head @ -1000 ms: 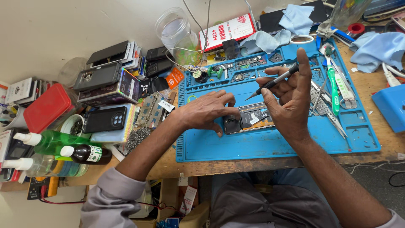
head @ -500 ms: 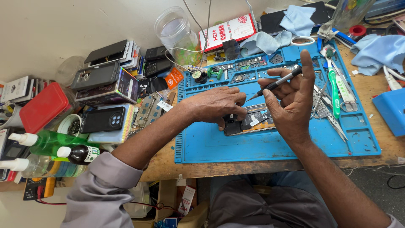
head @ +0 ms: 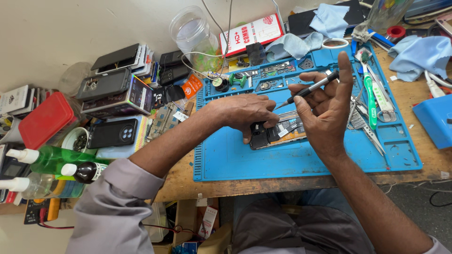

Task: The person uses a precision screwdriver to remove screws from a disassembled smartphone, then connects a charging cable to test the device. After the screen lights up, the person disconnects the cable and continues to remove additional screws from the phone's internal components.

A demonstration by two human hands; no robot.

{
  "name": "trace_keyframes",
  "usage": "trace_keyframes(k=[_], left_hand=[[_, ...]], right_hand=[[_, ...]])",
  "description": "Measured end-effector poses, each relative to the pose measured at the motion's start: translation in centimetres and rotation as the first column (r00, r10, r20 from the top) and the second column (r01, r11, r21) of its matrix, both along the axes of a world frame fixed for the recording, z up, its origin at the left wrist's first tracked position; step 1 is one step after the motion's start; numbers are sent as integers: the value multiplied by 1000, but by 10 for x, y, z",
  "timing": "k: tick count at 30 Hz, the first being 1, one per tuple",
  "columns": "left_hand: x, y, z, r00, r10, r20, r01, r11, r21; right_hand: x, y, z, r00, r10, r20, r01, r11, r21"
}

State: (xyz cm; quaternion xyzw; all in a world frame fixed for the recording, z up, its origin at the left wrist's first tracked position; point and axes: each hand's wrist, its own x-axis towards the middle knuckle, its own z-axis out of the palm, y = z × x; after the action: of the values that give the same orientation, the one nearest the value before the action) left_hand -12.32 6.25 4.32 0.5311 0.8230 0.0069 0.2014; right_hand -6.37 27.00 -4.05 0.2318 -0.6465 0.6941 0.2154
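An opened phone (head: 282,131) with its insides showing lies on a blue work mat (head: 301,160). My left hand (head: 242,113) presses down on the phone's left end, fingers curled over it. My right hand (head: 325,110) is raised just above the phone's right end and grips a thin black-and-silver screwdriver (head: 310,88), whose tip points left toward my left hand's fingers.
Tweezers and a green-handled tool (head: 369,96) lie on the mat's right side. Stacked phones (head: 113,84), a red box (head: 42,120) and bottles (head: 52,157) crowd the left. A clear jar (head: 190,33), blue cloths (head: 416,49) and a blue tray (head: 435,120) sit around the mat.
My left hand has shifted slightly right over the phone's left end, and the screwdriver tip has come closer to its fingers. The right hand stays raised.
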Motion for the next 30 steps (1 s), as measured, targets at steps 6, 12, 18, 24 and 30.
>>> trace_keyframes(k=[6, 12, 18, 24, 30], left_hand=[[1, 1, -3, 1000, 20, -2, -20, 999, -28], [7, 0, -3, 995, 95, 15, -94, 995, -38], [12, -2, 5, 990, 131, 43, -130, 991, -26], [13, -9, 6, 994, 100, 38, -100, 995, -3], [9, -20, -2, 993, 91, 73, -97, 992, 80]], right_hand=[[-3, 4, -6, 1000, 3, -16, -4, 999, -38], [-4, 4, -9, 999, 2, -42, -3, 1000, -19], [-4, 3, -8, 999, 1, -33, -2, 1000, -25], [-4, 2, -7, 1000, -4, -23, 4, 1000, -17], [-3, 1, -8, 1000, 9, -8, -10, 1000, -24]])
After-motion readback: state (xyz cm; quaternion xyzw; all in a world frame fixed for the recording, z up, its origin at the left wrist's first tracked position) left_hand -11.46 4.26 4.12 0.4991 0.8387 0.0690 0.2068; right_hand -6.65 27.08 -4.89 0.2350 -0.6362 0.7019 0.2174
